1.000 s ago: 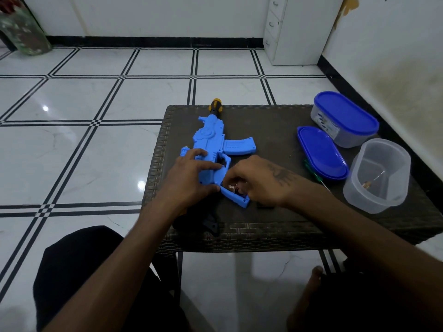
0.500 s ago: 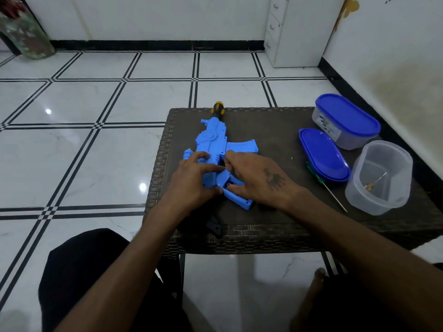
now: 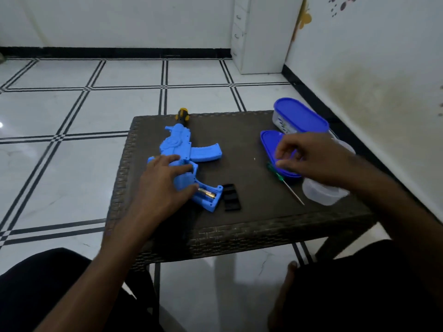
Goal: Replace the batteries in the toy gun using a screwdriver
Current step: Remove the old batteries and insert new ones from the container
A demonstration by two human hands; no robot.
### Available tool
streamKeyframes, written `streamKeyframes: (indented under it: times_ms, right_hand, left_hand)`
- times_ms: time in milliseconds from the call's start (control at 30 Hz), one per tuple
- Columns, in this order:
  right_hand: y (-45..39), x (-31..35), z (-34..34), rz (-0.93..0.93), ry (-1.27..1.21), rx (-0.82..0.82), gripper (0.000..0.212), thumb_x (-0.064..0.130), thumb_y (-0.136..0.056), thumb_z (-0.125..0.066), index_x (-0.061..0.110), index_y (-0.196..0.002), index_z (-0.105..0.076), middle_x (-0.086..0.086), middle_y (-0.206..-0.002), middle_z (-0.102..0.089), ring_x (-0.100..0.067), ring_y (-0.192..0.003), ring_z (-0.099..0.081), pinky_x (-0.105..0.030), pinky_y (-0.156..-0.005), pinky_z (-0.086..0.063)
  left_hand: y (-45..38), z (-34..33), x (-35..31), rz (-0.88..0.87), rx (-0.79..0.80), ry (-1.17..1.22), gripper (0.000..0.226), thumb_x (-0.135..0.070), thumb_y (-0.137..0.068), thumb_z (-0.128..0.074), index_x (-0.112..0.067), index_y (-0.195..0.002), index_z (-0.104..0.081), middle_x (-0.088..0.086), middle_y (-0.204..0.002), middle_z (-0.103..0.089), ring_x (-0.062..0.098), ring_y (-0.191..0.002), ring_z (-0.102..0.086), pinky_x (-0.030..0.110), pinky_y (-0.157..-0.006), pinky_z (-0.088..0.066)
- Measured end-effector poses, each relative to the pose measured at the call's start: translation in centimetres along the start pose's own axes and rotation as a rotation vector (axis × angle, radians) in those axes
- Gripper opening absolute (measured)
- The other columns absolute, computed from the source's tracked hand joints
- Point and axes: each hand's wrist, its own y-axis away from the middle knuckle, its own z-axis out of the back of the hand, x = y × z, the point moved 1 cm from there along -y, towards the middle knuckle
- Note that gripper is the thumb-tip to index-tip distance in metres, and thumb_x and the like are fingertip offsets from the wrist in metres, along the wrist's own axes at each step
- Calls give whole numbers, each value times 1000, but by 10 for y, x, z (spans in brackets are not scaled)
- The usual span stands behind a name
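- The blue toy gun lay flat on the dark wicker table, toward its left side, barrel pointing away and the grip end nearest the person.
- The left hand rested on top of the gun's body, fingers spread and fairly straight, pinning it down rather than gripping it.
- The battery bay in the grip stood open, and a gold-toned battery showed inside it.
- The black compartment cover sat on the table just beside the grip end, off the gun.
- The right hand hovered over the loose blue lid, fingers loosely curled; whether it had hold of anything small, I could not tell.
- The green-handled screwdriver lay on the table just beside that lid, shaft pointing toward the person, nothing holding it.
- The gun looked like light, stiff, hollow plastic, likely to skate on the weave, so pressing on the broad body looked the right hold.
- The screwdriver looked thin and prone to roll; the handle was the place to pinch it.
- A lidded container stood at the far right, and a clear tub sat partly hidden under the right wrist.
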Motion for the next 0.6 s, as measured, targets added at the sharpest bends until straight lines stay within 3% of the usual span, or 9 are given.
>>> streamKeyframes:
  times_ms: [133, 233, 333, 400, 533, 600]
  right_hand:
    - [19, -57, 33, -284, 113, 98, 13, 15, -87, -70, 27, -84, -66, 2, -96, -70, -10, -84, -65, -34, -82, -55]
    - [17, -82, 25, -397, 192, 213, 21, 15, -86, -72, 20, -107, -68, -3, -113, -67, -15, -98, -63, -32, -87, -54]
    - [9, -91, 9, -382, 224, 308, 34, 22, -83, -76, 22, -117, -67, 0, -118, -63, -15, -104, -59, -30, -88, -52]
    - [3, -97, -1, -349, 254, 348, 32, 23, -85, -74, 27, -116, -69, 2, -121, -62, -15, -107, -58, -31, -88, -53]
    - [-2, -101, -14, -240, 351, 305, 10, 22, -86, -70, 25, -95, -66, 0, -112, -66, -18, -102, -60, -28, -85, -46]
    - [0, -103, -15, -195, 393, 266, 9, 22, -86, -69, 21, -86, -60, 0, -100, -64, -18, -93, -59, -26, -79, -43]
  left_hand:
    - [-2, -13, -66, -136, -27, 224, 38, -33, -84, -70, -22, -121, -68, -4, -122, -65, 14, -116, -57, 30, -100, -43]
    - [-6, -35, -120, -245, 95, 295, 40, -36, -85, -66, -29, -124, -65, -10, -118, -66, 8, -107, -61, 36, -93, -51]
    - [-7, -54, -162, -347, 172, 252, 43, -33, -86, -65, -32, -128, -60, -11, -121, -64, 8, -107, -59, 35, -92, -50]
    - [-6, -64, -182, -380, 183, 246, 39, -31, -87, -63, -33, -126, -60, -10, -115, -64, 9, -102, -59, 33, -88, -50]
    - [-8, -83, -195, -397, 168, 238, 35, -30, -87, -62, -35, -121, -62, -14, -110, -63, 7, -94, -59, 35, -82, -52]
    - [-9, -88, -195, -388, 156, 229, 36, -28, -87, -61, -34, -122, -64, -14, -113, -63, 7, -97, -59, 35, -84, -52]
